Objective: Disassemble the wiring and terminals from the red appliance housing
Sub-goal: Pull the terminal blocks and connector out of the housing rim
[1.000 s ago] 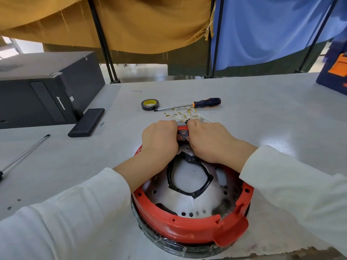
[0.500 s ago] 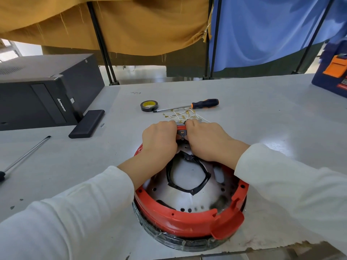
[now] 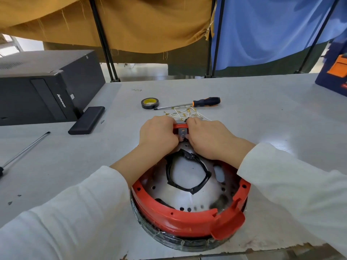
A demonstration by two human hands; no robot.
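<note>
Housing (image 3: 187, 220), red plastic ring, sits on the tabletop (image 3: 262, 119) near its front edge, directly before the person. Inside the ring: a bright metal plate (image 3: 185, 177) with small round holes and a loop of black strip (image 3: 187, 173) lying on it. A black band wrapped in clear film runs under the red ring at the near side.

Terminal block (image 3: 182, 131), small grey metal part set in the far rim of the housing, shows between the two hands. Left hand (image 3: 159, 134) has fingers curled over the far rim just left of the block, gripping the rim there. Right hand (image 3: 208, 139) is curled over the rim just right of the block, fingertips at the block; whether they pinch the block or only the rim, cannot tell. Both sleeves are white.

Wiring (image 3: 185, 112), thin white leads with small brass terminals, lies in a loose tangle on the tabletop just beyond the hands; some leads run towards the right hand.

Beyond the wiring: screwdriver (image 3: 204, 101) with black-and-orange handle, shaft pointing left, and a roll of black tape (image 3: 149, 103) just beside its tip. Further left: flat black box (image 3: 87, 120), black computer case (image 3: 43, 85), and a second long metal shaft (image 3: 24, 149) near the left edge. Orange and blue cloths hang behind the tabletop.
</note>
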